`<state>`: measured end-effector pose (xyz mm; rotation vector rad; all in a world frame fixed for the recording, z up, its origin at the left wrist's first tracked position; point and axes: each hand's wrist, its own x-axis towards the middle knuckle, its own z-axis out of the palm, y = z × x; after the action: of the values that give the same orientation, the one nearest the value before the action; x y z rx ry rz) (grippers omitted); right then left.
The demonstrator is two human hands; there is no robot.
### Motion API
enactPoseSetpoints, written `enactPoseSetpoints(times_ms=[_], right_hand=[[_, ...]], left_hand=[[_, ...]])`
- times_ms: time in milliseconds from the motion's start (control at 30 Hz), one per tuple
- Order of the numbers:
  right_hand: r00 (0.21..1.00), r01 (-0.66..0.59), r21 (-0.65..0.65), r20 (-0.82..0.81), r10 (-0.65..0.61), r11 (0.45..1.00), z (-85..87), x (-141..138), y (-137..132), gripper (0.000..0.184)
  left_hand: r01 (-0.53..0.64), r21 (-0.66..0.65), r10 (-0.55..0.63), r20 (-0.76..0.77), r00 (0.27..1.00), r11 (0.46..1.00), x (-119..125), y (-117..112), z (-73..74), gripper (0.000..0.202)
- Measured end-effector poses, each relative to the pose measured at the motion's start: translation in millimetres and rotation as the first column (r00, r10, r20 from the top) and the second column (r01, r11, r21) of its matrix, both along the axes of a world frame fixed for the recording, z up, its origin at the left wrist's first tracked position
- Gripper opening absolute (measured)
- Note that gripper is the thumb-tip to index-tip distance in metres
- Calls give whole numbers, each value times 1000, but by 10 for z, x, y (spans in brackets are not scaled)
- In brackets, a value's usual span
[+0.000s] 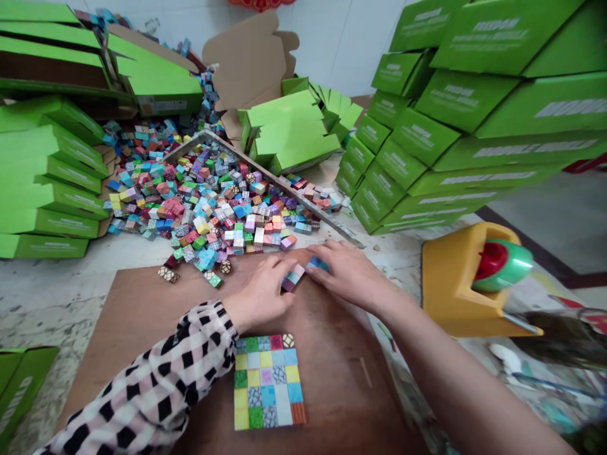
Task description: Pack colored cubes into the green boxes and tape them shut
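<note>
Brown board (137,328), cubes (293,277) between hands (260,292)

Cube grid (268,382) on board (344,366); loose cubes (227,208) behind.

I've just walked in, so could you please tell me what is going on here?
A person's left hand has its fingers at some pink and purple cubes on the brown board, while the right hand touches blue cubes. A flat square of cubes lies nearer the person; a loose pile lies beyond.
</note>
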<state>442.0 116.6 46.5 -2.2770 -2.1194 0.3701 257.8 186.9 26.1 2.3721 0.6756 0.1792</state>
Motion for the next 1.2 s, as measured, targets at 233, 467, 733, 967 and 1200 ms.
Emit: enactPoseSetpoints(times_ms=[233, 467, 733, 967, 1200], right_hand=[[955, -284, 100, -58, 290, 954, -160, -146, -9, 50], [941, -334, 111, -13, 337, 936, -281, -224, 121, 37], [955, -283, 57, -78, 287, 957, -230, -343, 198, 34], [948, -284, 86, -125, 293, 955, -266, -275, 100, 36], [975, 63, 232, -221, -11, 971, -289, -97, 359, 37]], left_hand=[[-149, 136, 169, -143, 975, 979, -366, -98, 17, 50], [-139, 227, 195, -249, 949, 964, -478, -301, -46, 33], [-129, 219, 184, -250, 951, 967, -487, -323, -21, 43], [-53, 204, 98, -217, 971, 977, -458, -341, -66, 38], [-245, 166, 256, -49, 965, 955, -366, -142, -66, 27]])
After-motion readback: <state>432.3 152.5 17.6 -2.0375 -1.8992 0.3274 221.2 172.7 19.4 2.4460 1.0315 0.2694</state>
